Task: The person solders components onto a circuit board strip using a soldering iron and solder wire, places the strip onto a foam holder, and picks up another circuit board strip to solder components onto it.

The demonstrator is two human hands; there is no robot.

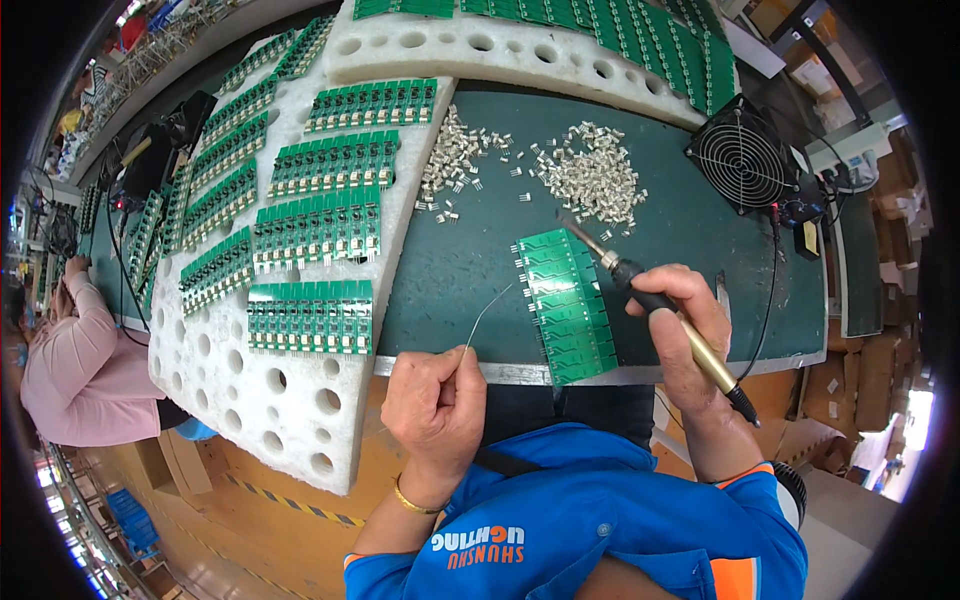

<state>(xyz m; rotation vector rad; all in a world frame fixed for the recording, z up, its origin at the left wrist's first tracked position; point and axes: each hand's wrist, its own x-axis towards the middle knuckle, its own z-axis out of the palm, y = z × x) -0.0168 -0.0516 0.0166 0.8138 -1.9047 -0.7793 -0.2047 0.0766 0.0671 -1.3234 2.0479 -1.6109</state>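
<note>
My right hand (684,325) grips a soldering iron (650,289) with a black and gold handle, its tip angled up and left over the top edge of a green circuit board panel (566,305). That panel lies near the table's front edge, traces facing up, with pins along its left side. In my left hand (437,402), thumb and forefinger pinch a thin strand of solder wire (484,317). The wire's free end curves up toward the panel, a short gap from its left edge.
White foam blocks (213,356) at left and back (380,66) carry several rows of board panels (310,317). Small white connectors (597,178) lie piled on the green table mat (450,260). A black fan (741,155) stands at back right. Another person's pink sleeve (85,375) shows far left.
</note>
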